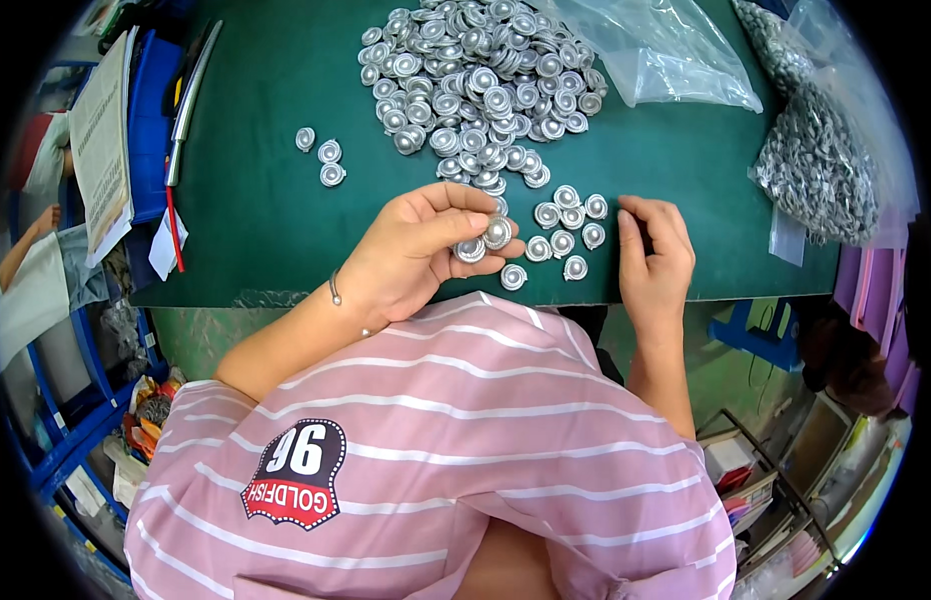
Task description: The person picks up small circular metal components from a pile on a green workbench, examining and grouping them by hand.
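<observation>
My left hand (435,244) holds round silver-coloured metal pieces (497,232), each with a domed centre and a rope-like rim; at least two show at its fingertips. To the right, my right hand (653,247) rests at the table's near edge, thumb and forefinger close together; whether anything sits between them cannot be told. Several loose pieces (573,217) lie between the hands, domes up. A large heap of the same pieces (480,75) spreads across the far middle of the green table (248,217). A few more (330,151) lie apart on the left.
A clear plastic bag (675,75) lies at the back right, beside a bag of small grey metal parts (818,165). A blue bin (154,127), papers (105,142), a metal-bladed tool (192,105) and a red pen-like stick (173,225) are at left. Another person's arm (23,251) shows far left.
</observation>
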Available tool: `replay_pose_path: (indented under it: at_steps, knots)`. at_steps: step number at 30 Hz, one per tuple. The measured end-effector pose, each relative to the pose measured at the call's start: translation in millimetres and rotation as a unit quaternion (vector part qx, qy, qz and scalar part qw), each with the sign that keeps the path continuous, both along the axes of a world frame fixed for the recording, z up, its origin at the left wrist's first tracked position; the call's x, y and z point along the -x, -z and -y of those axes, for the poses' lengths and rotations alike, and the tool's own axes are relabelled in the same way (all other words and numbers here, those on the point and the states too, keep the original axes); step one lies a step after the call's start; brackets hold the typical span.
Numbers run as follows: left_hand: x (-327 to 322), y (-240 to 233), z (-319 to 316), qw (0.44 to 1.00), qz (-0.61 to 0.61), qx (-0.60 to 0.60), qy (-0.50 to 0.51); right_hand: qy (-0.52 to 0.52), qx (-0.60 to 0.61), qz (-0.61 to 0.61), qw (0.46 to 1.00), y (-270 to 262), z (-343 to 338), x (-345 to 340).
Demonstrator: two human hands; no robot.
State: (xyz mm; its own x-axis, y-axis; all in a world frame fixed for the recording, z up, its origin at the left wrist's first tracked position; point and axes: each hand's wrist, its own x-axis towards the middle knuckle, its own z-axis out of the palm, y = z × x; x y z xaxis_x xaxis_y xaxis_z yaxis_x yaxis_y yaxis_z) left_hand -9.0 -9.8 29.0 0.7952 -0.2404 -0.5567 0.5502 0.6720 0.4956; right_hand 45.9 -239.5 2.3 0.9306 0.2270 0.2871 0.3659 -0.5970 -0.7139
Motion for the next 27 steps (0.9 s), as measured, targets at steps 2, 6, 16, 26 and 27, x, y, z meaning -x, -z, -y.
replay_pose_path:
  at_steps: [2, 6, 16, 26, 27]
  knots:
    - [-1, 0, 2, 1.0, -0.007, -0.009, 0.004, 0.0, 0.052, 0.015, 0.999, 0, -7, -1]
    - [-4, -5, 6, 0.998, 0.012, -0.06, 0.034, -0.02, 0.075, 0.012, 0.997, -2, -10, -7]
    - [-15, -15, 18, 0.967, 0.059, -0.215, 0.12, -0.019, -0.4, -0.401, 0.824, -21, -22, 4]
    - [-16, -11, 19, 0.969, 0.059, -0.193, 0.14, -0.067, -0.46, -0.493, 0.736, -23, -27, 7]
    - [-15, -10, 19, 0.97, 0.056, -0.193, 0.137, -0.064, -0.473, -0.506, 0.719, -22, -27, 6]
